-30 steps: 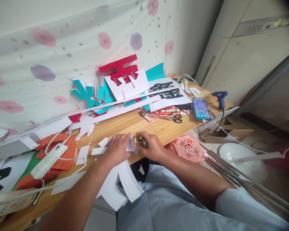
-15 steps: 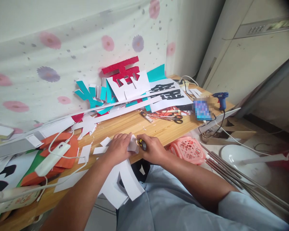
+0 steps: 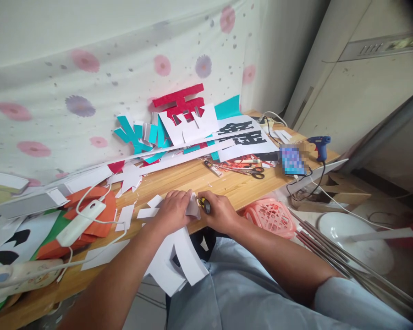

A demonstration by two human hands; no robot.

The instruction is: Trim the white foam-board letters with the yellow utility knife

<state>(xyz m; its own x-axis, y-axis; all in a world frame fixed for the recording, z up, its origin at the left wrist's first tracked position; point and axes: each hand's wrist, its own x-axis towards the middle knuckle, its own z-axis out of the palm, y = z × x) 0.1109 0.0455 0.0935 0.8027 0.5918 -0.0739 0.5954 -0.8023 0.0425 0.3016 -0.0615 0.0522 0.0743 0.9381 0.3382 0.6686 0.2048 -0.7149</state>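
My left hand (image 3: 174, 210) is closed on a white foam-board piece (image 3: 193, 207) near the table's front edge, its fingers pressed together on top of it. In my right hand (image 3: 223, 212) is a yellow-and-black utility knife (image 3: 205, 205), its front end against or close beside that piece; the blade is too small to make out. A curved white board cut-out (image 3: 189, 256) hangs over the table edge below my hands, toward my lap. Small white scraps (image 3: 147, 213) lie left of my left hand.
Scissors (image 3: 257, 172), a blue glue gun (image 3: 319, 145) and a blurred-out phone (image 3: 292, 160) lie on the wooden table (image 3: 178, 181) to the right. Red and teal cut-out characters (image 3: 180, 107) lean at the back. A white power strip (image 3: 80, 223) trails cords at left; a pink basket (image 3: 271, 217) stands below.
The whole view has shifted slightly, with things appearing a little further right and lower. Both hands keep nearly the same hold on the board piece and the knife.
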